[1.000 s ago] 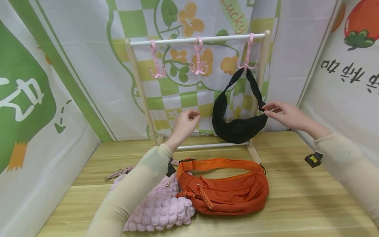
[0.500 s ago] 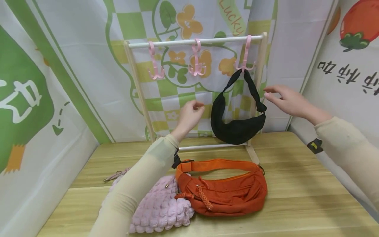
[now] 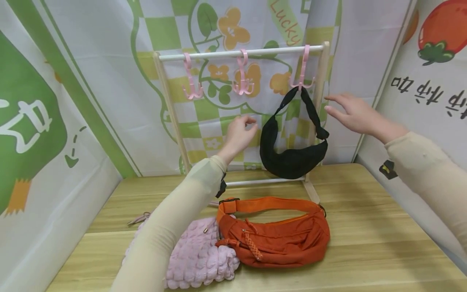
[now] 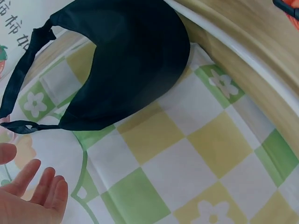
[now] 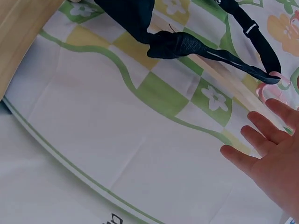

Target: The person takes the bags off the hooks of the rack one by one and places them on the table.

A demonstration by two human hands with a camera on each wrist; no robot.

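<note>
A black shoulder bag (image 3: 293,160) hangs by its strap from the right-hand pink hook (image 3: 302,69) on the rack. Left of the bag, my left hand (image 3: 239,136) is raised with relaxed, slightly bent fingers, touching nothing. My right hand (image 3: 355,113) is held to the right of the strap, apart from it, thumb and fingers spread. In the left wrist view the bag (image 4: 131,65) lies beyond the fingers of the left hand (image 4: 35,196). The right wrist view shows the knotted strap end (image 5: 168,44) and the right hand (image 5: 273,154) with fingers extended.
An orange waist bag (image 3: 281,239) lies on the wooden table (image 3: 365,243), beside a pink quilted bag (image 3: 200,251) partly hidden by my left arm. Two more pink hooks (image 3: 243,75) hang from the rack's white rail (image 3: 277,50). Printed cloth covers the walls.
My right hand has let go of the black bag's strap, moved up away from it and spread its fingers. My left hand has risen slightly and shifted right. The bag stays hanging.
</note>
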